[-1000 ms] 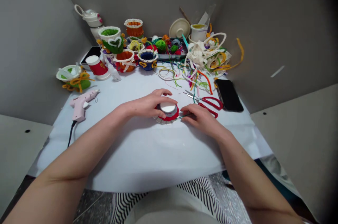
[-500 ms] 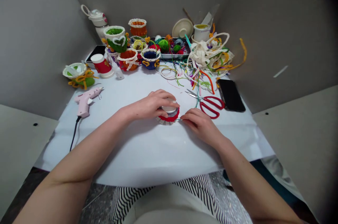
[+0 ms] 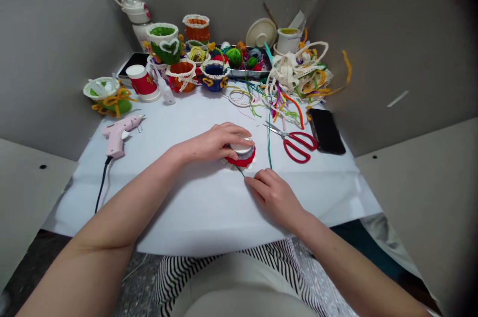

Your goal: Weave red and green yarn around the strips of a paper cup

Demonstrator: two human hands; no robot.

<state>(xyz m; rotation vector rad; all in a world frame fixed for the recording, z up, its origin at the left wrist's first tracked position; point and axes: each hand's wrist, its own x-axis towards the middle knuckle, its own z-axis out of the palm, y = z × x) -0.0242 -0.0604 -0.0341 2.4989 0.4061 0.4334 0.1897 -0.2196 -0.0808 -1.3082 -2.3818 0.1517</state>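
Under my left hand (image 3: pixel 223 143) is a small paper cup (image 3: pixel 242 149), standing upside down on the table. Red yarn is wrapped around it, and pale strips fan out round its lower edge. My left fingers and thumb curve over the cup and grip it. A green yarn strand (image 3: pixel 269 143) leads from the supplies at the back to my right hand (image 3: pixel 274 195). My right fingertips pinch this strand just in front of the cup, and a short length stretches between them and the cup's edge. Red-handled scissors (image 3: pixel 298 145) lie partly open beyond my right hand.
A pink glue gun (image 3: pixel 118 135) with a black cord lies at the left. Several yarn-decorated cups, such as a blue one (image 3: pixel 214 76), stand at the back beside a tray of yarn balls (image 3: pixel 248 74). A phone (image 3: pixel 327 131) lies right, below a heap of lace and trims (image 3: pixel 295 75).
My right hand has moved toward me and slightly left, drawing the green strand round to the cup's near side. My left hand stays on the cup, which has tilted or turned slightly.
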